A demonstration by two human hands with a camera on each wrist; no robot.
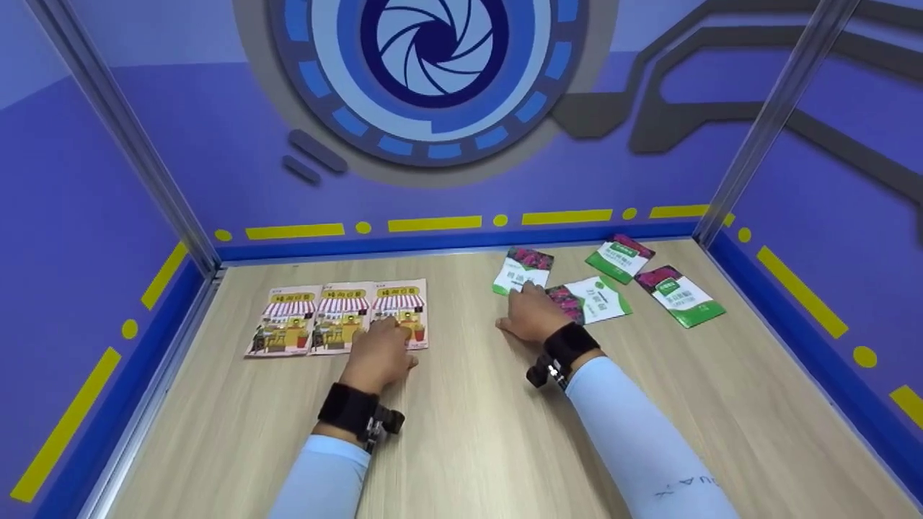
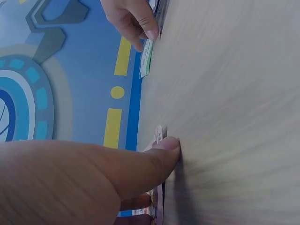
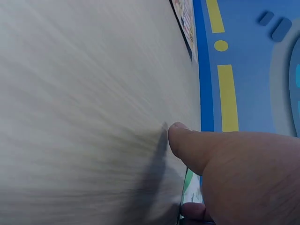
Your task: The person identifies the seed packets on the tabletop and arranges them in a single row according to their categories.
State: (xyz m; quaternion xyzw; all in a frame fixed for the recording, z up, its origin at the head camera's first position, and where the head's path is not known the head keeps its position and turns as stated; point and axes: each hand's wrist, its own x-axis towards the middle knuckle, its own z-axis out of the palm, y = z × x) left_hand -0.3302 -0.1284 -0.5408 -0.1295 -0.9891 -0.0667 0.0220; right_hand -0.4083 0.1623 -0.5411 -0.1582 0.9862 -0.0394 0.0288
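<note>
Left sleeve, right sleeve: pale blue, close-fitting, hemmed straight across; dark lettering, partly legible, on the right. Left strap, right strap: black, broad. Left camera, right camera: small, black, silvery fittings. Left hand, right hand: bare.

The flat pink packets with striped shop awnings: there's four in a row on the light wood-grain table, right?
Not four, three: the head view shows three flat pink paper-like packets with striped shop awnings in a row on the light wood-grain table.
</note>
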